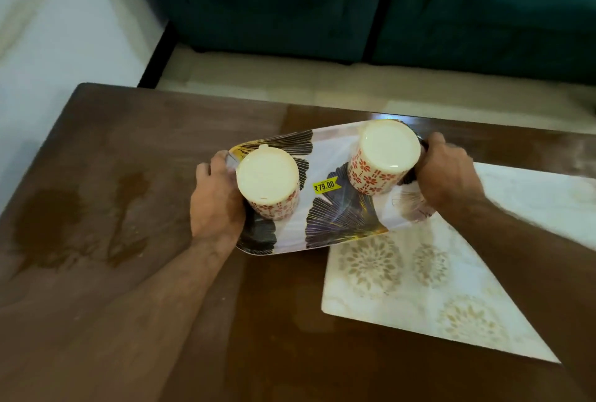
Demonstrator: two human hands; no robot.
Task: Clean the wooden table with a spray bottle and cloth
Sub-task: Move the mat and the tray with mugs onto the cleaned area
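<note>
left hand (216, 200): forearm reaches in from lower left, fingers wrapped over the tray's near-left end
right hand (446, 175): forearm comes in from the right, fingers closed on the tray's far-right end
tray (325, 208): long axis runs hand to hand, tilted up toward the right; two upturned mugs (267, 183) between the hands; yellow price sticker (325, 185) mid-tray
wooden table (129, 150): under both hands; dusty, dark stains left of left hand
placemat (419, 279): below right hand, partly under tray
spray bottle, cloth: not in view

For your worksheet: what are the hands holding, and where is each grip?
The tray: left hand on its left end, right hand on its right end.
</note>
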